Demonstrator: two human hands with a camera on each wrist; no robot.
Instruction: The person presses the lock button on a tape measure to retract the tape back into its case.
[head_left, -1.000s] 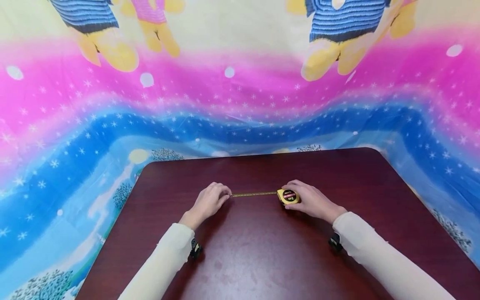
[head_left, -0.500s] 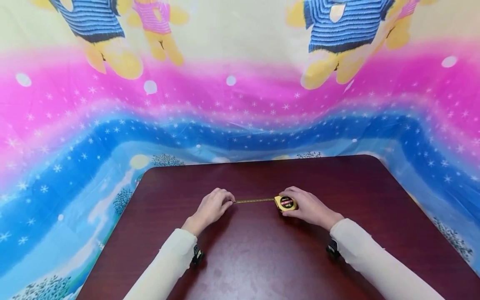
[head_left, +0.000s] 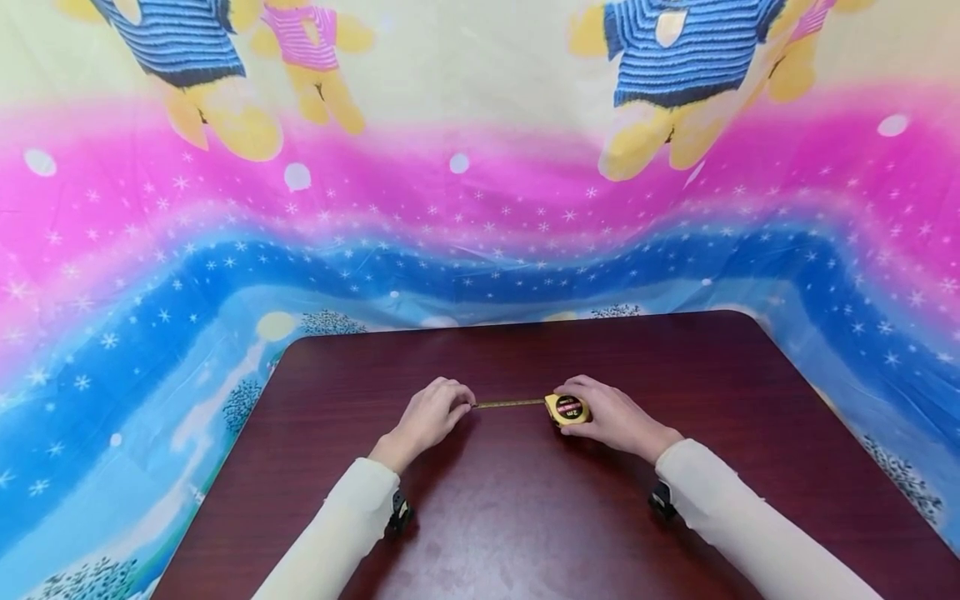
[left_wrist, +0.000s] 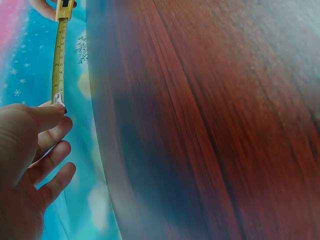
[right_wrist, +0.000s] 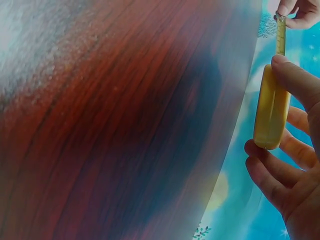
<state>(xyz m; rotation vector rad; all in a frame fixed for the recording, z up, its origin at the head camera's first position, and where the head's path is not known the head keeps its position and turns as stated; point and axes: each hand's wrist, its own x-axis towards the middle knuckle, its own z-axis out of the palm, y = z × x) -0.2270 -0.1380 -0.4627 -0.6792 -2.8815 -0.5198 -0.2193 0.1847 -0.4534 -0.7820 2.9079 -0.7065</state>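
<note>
A yellow tape measure [head_left: 566,410] with a dark round label marked 2m is held in my right hand [head_left: 615,417], thumb and fingers around its case. From it a short stretch of yellow blade [head_left: 510,404] runs left, roughly level, to my left hand [head_left: 427,417]. In the left wrist view, thumb and forefinger pinch the metal end hook [left_wrist: 59,99], while the other fingers are loosely bent. The right wrist view shows the edge of the case [right_wrist: 271,112] between thumb and fingers. Both hands are held above the table.
Beneath the hands lies a dark red-brown wooden table [head_left: 480,517] with rounded far corners. A patterned cloth [head_left: 480,208] in pink and blue hangs behind it and along its sides. Each wrist carries a small black device [head_left: 399,512].
The hands have come closer together, the left shifting right and the right shifting left, so the visible blade is shorter. The head view has tilted up slightly.
</note>
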